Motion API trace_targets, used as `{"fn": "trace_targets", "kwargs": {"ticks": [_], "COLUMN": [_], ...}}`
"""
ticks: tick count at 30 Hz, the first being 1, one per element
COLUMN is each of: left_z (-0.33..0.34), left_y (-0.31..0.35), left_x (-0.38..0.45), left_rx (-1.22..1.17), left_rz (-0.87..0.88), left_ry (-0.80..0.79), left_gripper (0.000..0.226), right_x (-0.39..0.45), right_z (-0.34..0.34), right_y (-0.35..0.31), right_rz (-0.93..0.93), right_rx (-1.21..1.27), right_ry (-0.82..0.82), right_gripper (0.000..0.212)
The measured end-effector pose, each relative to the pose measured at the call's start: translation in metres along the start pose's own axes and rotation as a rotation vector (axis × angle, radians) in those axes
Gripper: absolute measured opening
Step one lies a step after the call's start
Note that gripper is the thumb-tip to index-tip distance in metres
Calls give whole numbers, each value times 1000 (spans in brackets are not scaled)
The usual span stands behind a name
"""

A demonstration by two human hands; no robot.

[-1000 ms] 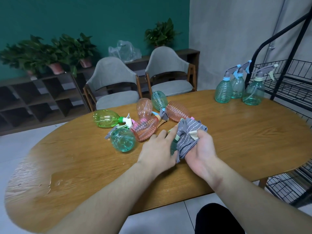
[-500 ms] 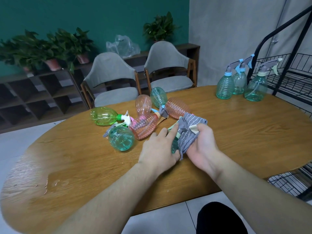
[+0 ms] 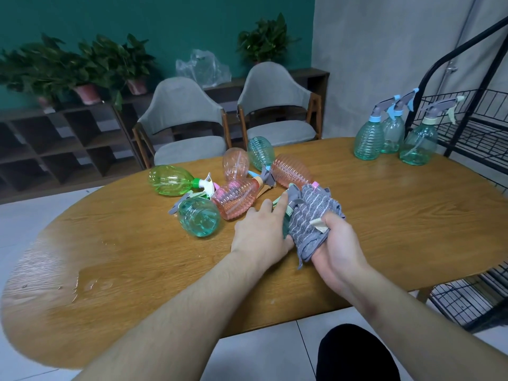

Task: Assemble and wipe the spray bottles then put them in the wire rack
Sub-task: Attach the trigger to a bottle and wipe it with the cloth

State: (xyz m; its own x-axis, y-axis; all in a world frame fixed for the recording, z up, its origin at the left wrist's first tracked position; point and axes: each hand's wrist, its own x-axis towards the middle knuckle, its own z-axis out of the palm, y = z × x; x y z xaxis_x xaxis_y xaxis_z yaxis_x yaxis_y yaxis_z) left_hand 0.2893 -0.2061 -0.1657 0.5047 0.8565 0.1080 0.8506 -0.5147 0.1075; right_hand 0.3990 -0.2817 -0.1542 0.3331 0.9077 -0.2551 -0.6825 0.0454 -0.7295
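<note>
Teal bottle (image 3: pixel 286 225) lies wrapped in grey striped cloth (image 3: pixel 309 218) — three teal bottles (image 3: pixel 395 138) upright by rack (image 3: pixel 478 127).

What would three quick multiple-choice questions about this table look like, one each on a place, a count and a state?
1. Where do the upright bottles stand?
A. the table's far right, near the wire rack
B. on a chair
C. on the floor

2. How many bottles stand upright?
A. one
B. three
C. six

3. What covers the bottle in the hands?
A. a plastic bag
B. nothing
C. a grey cloth

Answers: 1 A, the upright bottles stand beside the wire rack; 2 B, three sprayer tops show; 3 C, the right hand holds the grey cloth round it.
</note>
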Motion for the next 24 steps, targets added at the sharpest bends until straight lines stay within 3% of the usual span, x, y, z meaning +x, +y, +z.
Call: {"fn": "trace_targets", "kwargs": {"ticks": [8,14,17,24], "left_z": [0,3,1,-5], "left_y": [5,14,8,-4], "left_x": [-7,-9,-4,-1], "left_rx": [42,115,66,-67], "left_rz": [-4,38,-13,-67], "left_ry": [12,-34,-42,-39], "left_gripper": [91,99,103,103], "right_x": [18,37,32,14], "right_z": [9,14,16,12], "right_y": [-16,-29,-22,-12], "right_rz": [54,77,39,-235], "right_rx": [-70,-174,-282,-984], "right_ry": [-3,71,56,123], "right_gripper": [39,24,33,26]}}
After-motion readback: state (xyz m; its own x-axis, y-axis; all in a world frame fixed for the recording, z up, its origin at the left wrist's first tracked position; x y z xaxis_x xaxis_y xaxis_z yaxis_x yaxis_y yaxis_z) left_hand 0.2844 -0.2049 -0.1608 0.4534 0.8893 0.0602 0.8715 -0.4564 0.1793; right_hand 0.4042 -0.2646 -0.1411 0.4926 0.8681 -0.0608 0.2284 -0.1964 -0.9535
